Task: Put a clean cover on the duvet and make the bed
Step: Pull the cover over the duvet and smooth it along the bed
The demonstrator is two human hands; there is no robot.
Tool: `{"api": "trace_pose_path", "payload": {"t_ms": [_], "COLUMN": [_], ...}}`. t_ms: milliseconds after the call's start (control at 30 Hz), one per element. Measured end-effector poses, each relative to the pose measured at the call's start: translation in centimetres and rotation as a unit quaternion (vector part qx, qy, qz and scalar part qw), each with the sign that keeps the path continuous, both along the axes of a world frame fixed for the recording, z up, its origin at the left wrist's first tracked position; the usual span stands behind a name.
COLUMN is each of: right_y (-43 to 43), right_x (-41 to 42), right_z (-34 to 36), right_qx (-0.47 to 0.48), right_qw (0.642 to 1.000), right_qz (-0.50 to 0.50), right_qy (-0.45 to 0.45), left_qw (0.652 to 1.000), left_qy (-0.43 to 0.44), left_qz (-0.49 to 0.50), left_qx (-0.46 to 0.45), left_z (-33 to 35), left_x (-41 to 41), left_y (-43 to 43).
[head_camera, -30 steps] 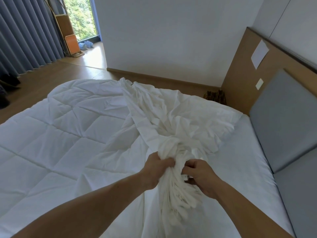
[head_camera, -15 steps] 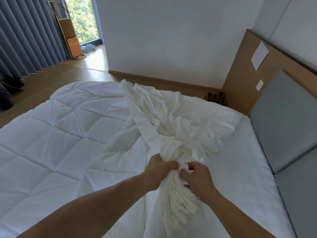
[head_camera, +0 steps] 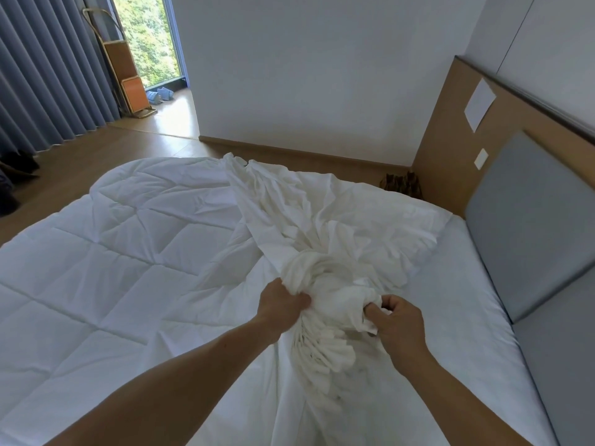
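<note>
At the far left, grey curtains (head_camera: 48,75) hang in folds down to the wooden floor (head_camera: 80,162), with some dark items at their foot, too dim to name. Just right of them a folded frame (head_camera: 132,91) with an orange panel leans beside the window (head_camera: 145,37), and a pair of blue slippers (head_camera: 161,94) lies on the floor near it. The quilted white duvet (head_camera: 128,252) spreads flat across the left and middle of the bed, its far corner rounded over the edge. The left hand (head_camera: 280,304) reaches in from the lower left on a bare forearm, its fingers curled tight round a gathered bunch of the white cover (head_camera: 322,226). The cover lies crumpled on the right part of the duvet. It runs from the far edge of the bed toward the person, where its folds are drawn into a thick pleated wad between the two hands. The right hand (head_camera: 396,323) grips the other side of that wad, thumb and curled fingers pinching the cloth. Right of the cover the sheeted mattress (head_camera: 457,310) shows. Beyond it a small dark object (head_camera: 402,185), unclear, stands on the floor in the corner. A wooden wall panel (head_camera: 450,149) bears two pale sheets of paper (head_camera: 479,103), and a grey padded headboard (head_camera: 521,220) runs along the right side of the bed
</note>
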State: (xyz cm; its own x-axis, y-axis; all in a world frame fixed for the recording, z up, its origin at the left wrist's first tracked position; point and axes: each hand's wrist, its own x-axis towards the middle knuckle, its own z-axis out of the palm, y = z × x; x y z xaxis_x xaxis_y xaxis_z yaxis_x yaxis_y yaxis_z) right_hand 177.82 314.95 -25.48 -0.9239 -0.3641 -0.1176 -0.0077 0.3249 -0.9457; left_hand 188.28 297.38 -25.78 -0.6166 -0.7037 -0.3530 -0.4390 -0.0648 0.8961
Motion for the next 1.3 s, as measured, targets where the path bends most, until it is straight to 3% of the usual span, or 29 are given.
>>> {"api": "trace_pose_path", "payload": {"t_ms": [67,233,300,467,633,733,833,1000,1067,1200,1300], "right_y": [-0.4,-0.6,0.0,0.2,1.3,1.3,-0.1,-4.4,-5.9,-6.7,-5.9], "right_x": [0.3,0.8,0.7,1.0,-1.4,-3.3,-3.7,-3.7,-3.4,-2.5,-2.8], "right_z": [-0.1,-0.1,0.0,-0.2,1.9,3.5,4.4,5.5,4.9,2.5,2.6], "right_qx": [-0.002,0.005,0.006,0.045,0.112,0.137,0.264,0.370,0.359,0.225,0.072], "right_qw": [1.000,0.999,0.998,0.997,0.973,0.960,0.885,0.816,0.828,0.943,0.962], "right_qz": [0.003,0.026,0.037,0.054,0.188,0.244,0.376,0.375,0.349,0.239,0.193], "right_qy": [-0.023,-0.043,-0.041,-0.022,-0.074,-0.001,0.076,0.239,0.253,0.052,-0.179], "left_qw": [1.000,0.967,0.965,0.956,0.953,0.948,0.941,0.940,0.935,0.931,0.936], "left_qy": [0.015,0.096,0.100,0.112,0.095,0.097,0.099,0.075,0.073,0.062,0.054], "left_qz": [0.003,-0.068,-0.086,-0.026,-0.019,-0.010,-0.040,-0.086,-0.108,-0.098,-0.018], "left_qx": [0.021,0.227,0.228,0.272,0.286,0.304,0.323,0.323,0.331,0.347,0.347], "left_z": [0.2,-0.1,-0.7,-2.0,-3.2,-3.5,-3.2,-3.3,-3.2,-3.6,-4.6], "left_x": [-0.4,-1.7,-1.8,-1.7,-1.3,-1.5,-1.6,-1.4,-1.6,-1.5,-1.3], "left_y": [1.2,4.9,4.6,3.8,3.6,3.1,2.8,3.3,3.6,2.8,1.8]}}
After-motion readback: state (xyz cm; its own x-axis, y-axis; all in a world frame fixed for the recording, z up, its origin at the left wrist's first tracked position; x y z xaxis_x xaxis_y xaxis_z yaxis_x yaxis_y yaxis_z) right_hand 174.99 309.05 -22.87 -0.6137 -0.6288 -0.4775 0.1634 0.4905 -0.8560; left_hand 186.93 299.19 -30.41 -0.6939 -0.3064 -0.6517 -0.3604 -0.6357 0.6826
